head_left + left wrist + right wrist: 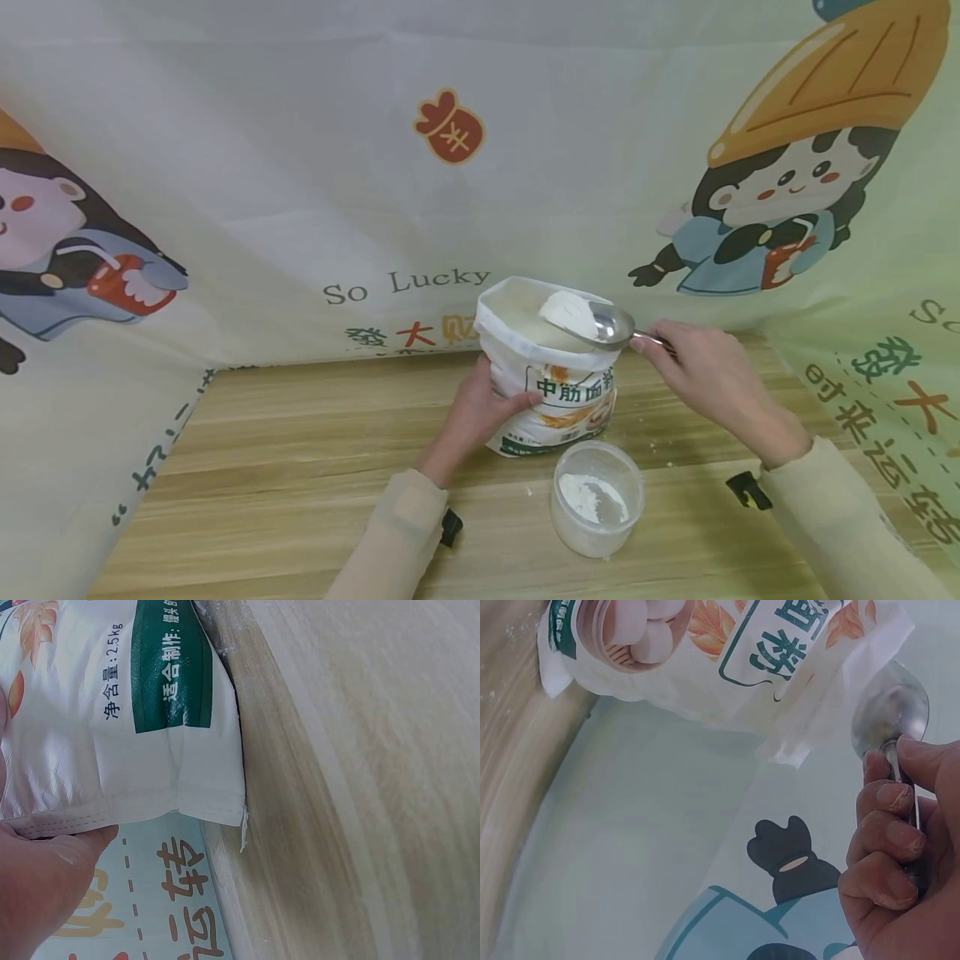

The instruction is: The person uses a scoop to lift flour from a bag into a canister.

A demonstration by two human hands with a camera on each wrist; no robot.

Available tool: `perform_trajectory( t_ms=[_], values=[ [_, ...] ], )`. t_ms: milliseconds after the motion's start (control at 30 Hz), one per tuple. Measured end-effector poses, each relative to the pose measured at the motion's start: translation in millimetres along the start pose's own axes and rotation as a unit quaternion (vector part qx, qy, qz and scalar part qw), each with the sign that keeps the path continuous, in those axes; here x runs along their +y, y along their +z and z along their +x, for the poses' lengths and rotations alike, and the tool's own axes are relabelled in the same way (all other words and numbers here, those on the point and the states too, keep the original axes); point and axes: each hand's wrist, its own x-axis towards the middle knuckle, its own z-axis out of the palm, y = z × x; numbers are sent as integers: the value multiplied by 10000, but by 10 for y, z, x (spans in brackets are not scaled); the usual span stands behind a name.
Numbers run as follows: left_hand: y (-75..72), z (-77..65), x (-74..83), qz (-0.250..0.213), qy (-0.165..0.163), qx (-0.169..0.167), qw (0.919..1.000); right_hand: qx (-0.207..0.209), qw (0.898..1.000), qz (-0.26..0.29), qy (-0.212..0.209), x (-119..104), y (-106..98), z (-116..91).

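The fingers of the right hand [712,379] are curled around the thin handle of a metal spoon [603,323], pinching it close to the bowl; in the right wrist view the fingertips [889,799] are dusted white and the underside of the spoon [891,712] sits at the upper right of the frame. This near grip probably keeps the spoon level, because its bowl carries a heap of flour [567,312] — it hangs just above the open mouth of the flour bag [551,367], in the centre of the head view.

The left hand [480,408] grips the side of the bag, with the thumb bent over the printed front and the other fingers hidden behind it. I judge that this hold keeps the soft bag upright and its rolled rim open while the spoon works inside. In the left wrist view only a part of the hand [45,889] shows at the lower left, pressed against the bottom seam of the bag [127,720], which stands on the wooden table [375,787].

Just in front of the bag, lower centre of the head view, stands a round translucent container [597,497] with some flour already on its bottom — near to the bag, so the way for the spoon is short. A few white specks lie on the table [300,467] around it. Behind everything hangs a cloth backdrop [300,183] with cartoon figures.
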Motion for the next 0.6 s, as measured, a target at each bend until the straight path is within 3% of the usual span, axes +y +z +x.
perform_trajectory(
  t_ms=[600],
  values=[
    [2,2,-19,35,-45,-7,10000,133,9999,9,-16,72,-24,-121]
  ],
)
